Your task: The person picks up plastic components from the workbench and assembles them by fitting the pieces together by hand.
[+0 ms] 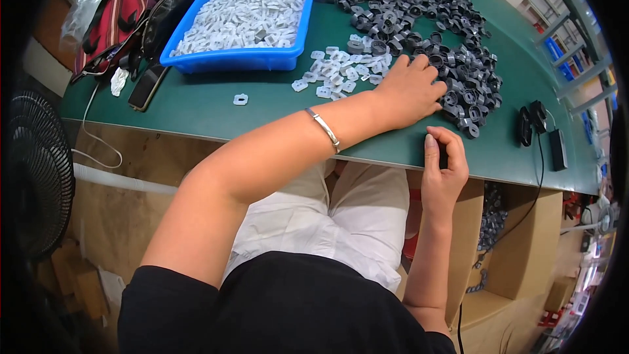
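My left hand (409,92) reaches across to the right, palm down, at the near left edge of a heap of dark grey ring-shaped plastic parts (468,82). Its fingers are apart and bent over the heap; what lies under the fingertips is hidden. Beside that hand lies a small spread of white plastic pieces (337,73) with holes. My right hand (445,160) is at the table's front edge, fingers curled toward the thumb. Something dark shows in the gap, but I cannot make out what it is. One white piece (241,99) lies alone to the left.
A blue tray (236,62) full of white pieces stands at the back left of the green table (275,115). A phone (149,87) and a striped bag (124,16) lie left of it. Black adapters (557,147) sit at right. Below are a cardboard box (524,249) and a fan (39,174).
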Demonstrator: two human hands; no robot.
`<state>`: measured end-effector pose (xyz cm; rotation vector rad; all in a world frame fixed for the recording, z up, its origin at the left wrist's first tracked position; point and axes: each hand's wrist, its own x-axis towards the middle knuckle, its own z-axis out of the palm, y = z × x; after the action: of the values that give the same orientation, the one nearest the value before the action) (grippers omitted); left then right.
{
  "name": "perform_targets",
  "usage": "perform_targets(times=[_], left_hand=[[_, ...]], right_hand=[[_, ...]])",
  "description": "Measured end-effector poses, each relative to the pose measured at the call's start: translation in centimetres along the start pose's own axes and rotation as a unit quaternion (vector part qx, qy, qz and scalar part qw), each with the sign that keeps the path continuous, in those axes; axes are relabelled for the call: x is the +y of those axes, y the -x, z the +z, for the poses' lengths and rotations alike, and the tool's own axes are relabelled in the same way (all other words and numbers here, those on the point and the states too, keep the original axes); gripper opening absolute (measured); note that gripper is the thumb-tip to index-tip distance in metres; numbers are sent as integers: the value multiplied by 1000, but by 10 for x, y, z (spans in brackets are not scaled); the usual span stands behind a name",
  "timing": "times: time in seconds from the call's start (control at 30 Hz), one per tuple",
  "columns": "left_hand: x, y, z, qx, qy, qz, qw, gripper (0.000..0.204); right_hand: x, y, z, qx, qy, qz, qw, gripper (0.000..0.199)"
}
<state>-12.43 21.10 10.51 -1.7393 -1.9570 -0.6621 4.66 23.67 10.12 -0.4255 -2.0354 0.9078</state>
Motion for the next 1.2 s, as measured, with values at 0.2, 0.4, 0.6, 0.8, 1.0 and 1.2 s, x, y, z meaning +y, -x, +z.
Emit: perform_targets(times=[0.2,0.4,0.6,0.8,1.0,1.2], left_hand=[[-3,-3,4,61,-1,38,997,23],[-2,-4,3,90,44,24,995,27],[8,1,-5,22,47,65,997,22],[2,-13,-6,181,220,-90,954,24],[-13,-23,-19,193,505,-356,762,30],[-13,-11,-58,212,728,-429,491,28]], right_hand=[[-2,-2,1,0,-6,-7,1000,8],[-2,-1,-3,-10,-40,29,999,8],[-2,0,0,-7,-66,51,996,8],[-1,-1,-3,-30,-62,71,995,12],[-2,-2,-2,-30,-64,81,994,11],[-6,-5,7,-29,-75,70,994,12]])
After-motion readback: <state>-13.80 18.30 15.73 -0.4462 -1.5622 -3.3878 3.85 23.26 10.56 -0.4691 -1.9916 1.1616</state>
